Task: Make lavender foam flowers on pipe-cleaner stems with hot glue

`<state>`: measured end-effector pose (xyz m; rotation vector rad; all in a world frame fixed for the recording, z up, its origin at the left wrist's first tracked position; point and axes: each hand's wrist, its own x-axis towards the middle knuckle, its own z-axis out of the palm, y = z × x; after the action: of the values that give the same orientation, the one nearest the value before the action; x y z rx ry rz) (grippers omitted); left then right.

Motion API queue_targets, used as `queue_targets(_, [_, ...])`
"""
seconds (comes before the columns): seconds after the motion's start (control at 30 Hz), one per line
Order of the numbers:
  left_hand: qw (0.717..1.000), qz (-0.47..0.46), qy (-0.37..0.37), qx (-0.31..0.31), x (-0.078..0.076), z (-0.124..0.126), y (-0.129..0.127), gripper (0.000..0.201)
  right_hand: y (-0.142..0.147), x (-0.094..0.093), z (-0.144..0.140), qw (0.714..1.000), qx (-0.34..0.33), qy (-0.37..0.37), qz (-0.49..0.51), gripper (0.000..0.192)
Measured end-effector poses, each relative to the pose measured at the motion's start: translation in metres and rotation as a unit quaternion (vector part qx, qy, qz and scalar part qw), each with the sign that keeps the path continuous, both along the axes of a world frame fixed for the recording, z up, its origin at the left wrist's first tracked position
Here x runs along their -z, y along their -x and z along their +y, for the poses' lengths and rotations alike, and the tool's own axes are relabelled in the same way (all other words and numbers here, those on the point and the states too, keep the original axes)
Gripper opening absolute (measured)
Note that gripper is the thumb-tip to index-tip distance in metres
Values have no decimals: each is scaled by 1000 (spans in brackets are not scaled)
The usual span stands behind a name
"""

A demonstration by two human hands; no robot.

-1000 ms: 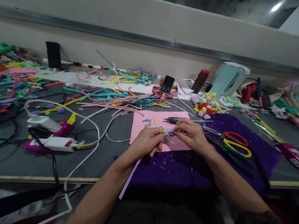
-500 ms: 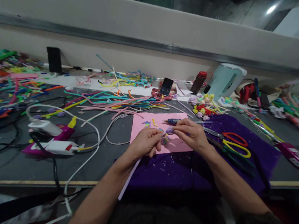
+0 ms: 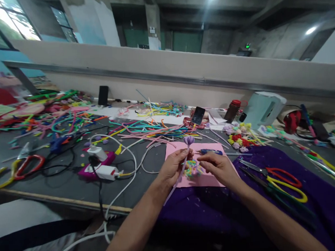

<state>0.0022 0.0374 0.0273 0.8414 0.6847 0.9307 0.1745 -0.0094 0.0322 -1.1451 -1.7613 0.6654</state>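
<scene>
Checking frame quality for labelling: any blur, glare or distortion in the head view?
Head view: wide-angle bend in the wall rail; left edge smeared over the pipe cleaners; ceiling lamp flares; left hand, purple flower stem and right hand reasonably sharp; scissors softer.

A long grey partition wall (image 3: 165, 72) ran behind the dark worktable (image 3: 62, 180). Windows (image 3: 4, 25) glowed at ten o'clock; a ceiling lamp (image 3: 310, 30) shone at two o'clock.
</scene>
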Motion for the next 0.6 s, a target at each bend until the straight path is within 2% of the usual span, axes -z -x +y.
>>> queue_targets(0.13, [999, -32, -7, -35, 5, 0, -1, 29, 22, -7, 11, 991, -54, 107, 56, 17])
queue_targets(0.27, [996, -66, -16, -61, 10, 2, -2, 29, 45, -5, 26, 966, -61, 195, 160, 21])
queue_targets(0.43, [994, -87, -40, -59, 6, 1, 2, 26, 59, -7, 33, 942, -94, 203, 250, 24])
queue_targets(0.6, [992, -97, -51, -60, 1, 2, 10, 23, 50, -8, 31, 925, -100, 231, 285, 19])
